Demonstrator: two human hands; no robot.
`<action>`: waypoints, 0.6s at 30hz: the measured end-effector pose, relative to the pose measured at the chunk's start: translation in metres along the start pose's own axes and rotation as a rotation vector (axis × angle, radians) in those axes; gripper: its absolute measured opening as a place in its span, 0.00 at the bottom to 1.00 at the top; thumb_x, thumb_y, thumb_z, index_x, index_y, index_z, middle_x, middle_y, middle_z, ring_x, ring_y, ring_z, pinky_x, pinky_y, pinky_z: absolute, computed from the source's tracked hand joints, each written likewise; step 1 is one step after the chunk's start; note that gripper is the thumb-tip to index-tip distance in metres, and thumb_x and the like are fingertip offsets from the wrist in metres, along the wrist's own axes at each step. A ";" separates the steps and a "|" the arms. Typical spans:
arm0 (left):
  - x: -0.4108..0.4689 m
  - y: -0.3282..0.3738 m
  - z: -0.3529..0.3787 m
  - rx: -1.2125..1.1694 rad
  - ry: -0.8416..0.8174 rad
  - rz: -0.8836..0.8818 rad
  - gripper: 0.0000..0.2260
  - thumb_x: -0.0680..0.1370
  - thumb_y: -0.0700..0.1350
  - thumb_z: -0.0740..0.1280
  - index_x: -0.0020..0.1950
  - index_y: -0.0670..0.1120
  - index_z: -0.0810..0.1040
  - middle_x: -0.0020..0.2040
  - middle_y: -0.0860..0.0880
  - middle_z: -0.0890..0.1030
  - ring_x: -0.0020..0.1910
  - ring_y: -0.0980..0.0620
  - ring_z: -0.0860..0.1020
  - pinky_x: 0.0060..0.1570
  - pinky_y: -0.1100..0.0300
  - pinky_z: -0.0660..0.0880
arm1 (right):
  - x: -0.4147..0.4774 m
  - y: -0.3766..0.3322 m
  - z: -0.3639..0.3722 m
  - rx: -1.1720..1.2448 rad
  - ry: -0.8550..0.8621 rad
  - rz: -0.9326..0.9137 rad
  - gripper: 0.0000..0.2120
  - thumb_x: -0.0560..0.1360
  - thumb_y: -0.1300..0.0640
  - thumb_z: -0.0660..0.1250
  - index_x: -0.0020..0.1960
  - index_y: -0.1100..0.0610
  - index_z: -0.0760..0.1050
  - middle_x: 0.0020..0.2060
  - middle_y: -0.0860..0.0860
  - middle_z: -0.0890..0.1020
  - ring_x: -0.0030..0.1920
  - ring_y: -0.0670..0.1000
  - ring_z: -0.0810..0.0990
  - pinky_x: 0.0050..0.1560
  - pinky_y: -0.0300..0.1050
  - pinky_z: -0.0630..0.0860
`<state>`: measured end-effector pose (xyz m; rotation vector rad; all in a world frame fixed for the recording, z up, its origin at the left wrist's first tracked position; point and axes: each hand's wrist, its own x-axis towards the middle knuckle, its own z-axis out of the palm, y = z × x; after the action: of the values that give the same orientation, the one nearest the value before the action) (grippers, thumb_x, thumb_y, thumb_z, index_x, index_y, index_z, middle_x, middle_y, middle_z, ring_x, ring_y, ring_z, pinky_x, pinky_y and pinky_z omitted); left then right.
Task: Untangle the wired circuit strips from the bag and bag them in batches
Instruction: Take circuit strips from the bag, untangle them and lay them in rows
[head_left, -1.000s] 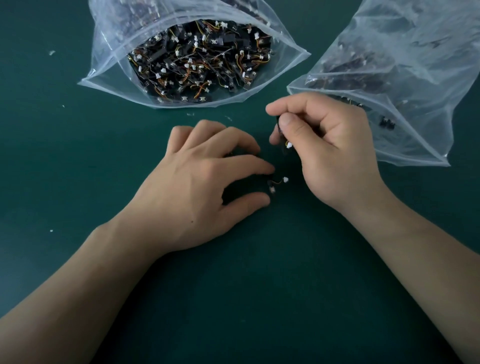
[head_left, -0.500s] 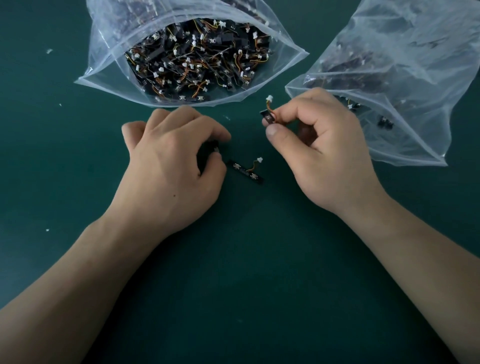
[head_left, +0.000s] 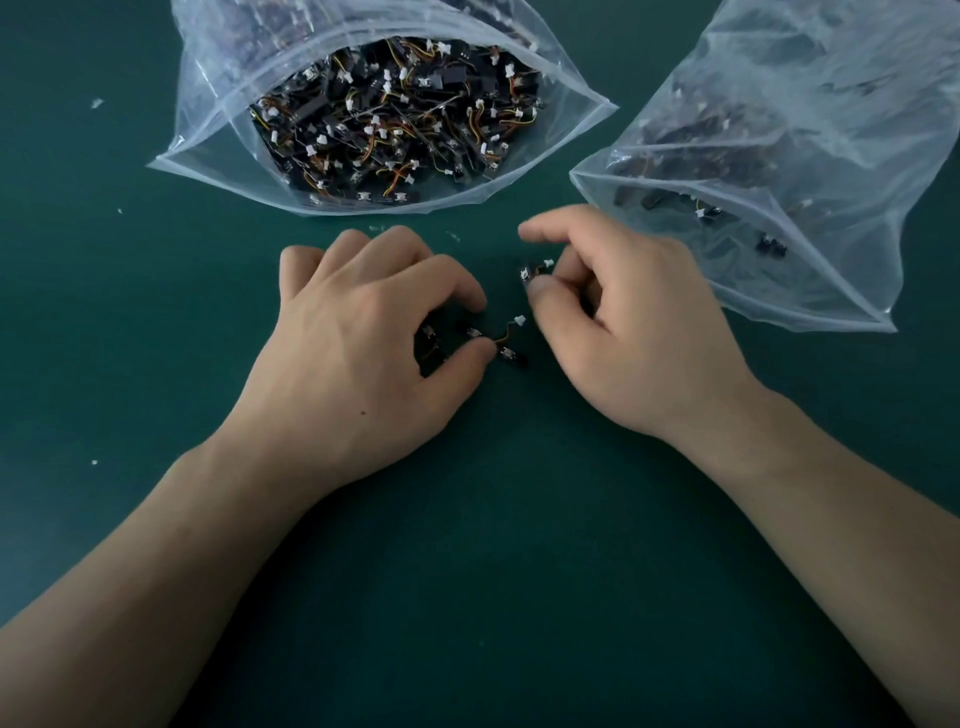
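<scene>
A person's right hand (head_left: 623, 332) pinches a small black wired circuit strip (head_left: 525, 274) over the dark green tabletop (head_left: 519, 571). The left hand (head_left: 363, 353) pinches a second black strip (head_left: 506, 355) lying there (white plug attached). Beyond lie a brimming clear plastic bag (head_left: 208, 78) and a sparser clear plastic bag (head_left: 857, 234).

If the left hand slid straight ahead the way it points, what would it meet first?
The left hand would likely meet the near rim of the full open bag just beyond its knuckles. Only green mat and tiny white scraps lie between, though the hand's height is unclear.
</scene>
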<state>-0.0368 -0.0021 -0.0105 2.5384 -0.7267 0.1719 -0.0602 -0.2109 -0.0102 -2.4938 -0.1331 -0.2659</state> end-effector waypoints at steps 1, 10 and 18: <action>0.000 -0.001 0.000 -0.009 -0.001 0.000 0.10 0.76 0.59 0.69 0.54 0.58 0.82 0.50 0.58 0.76 0.51 0.51 0.72 0.56 0.55 0.57 | 0.000 0.000 -0.001 -0.025 0.012 0.003 0.16 0.80 0.56 0.64 0.67 0.52 0.77 0.37 0.40 0.79 0.35 0.44 0.75 0.38 0.49 0.75; 0.002 -0.004 0.002 -0.104 0.025 -0.023 0.06 0.79 0.53 0.66 0.52 0.60 0.83 0.51 0.59 0.78 0.51 0.54 0.73 0.58 0.58 0.57 | 0.002 0.006 -0.007 -0.154 0.024 0.019 0.08 0.81 0.46 0.64 0.54 0.45 0.81 0.42 0.42 0.78 0.39 0.46 0.76 0.38 0.47 0.75; 0.002 -0.004 0.001 -0.103 0.010 -0.037 0.07 0.79 0.53 0.66 0.52 0.59 0.83 0.51 0.59 0.77 0.52 0.52 0.73 0.58 0.59 0.56 | 0.003 0.008 -0.006 -0.201 0.003 0.051 0.14 0.79 0.42 0.68 0.61 0.45 0.80 0.44 0.42 0.75 0.36 0.42 0.72 0.36 0.43 0.67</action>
<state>-0.0327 -0.0006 -0.0129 2.4496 -0.6664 0.1317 -0.0575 -0.2208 -0.0090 -2.6922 -0.0436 -0.2732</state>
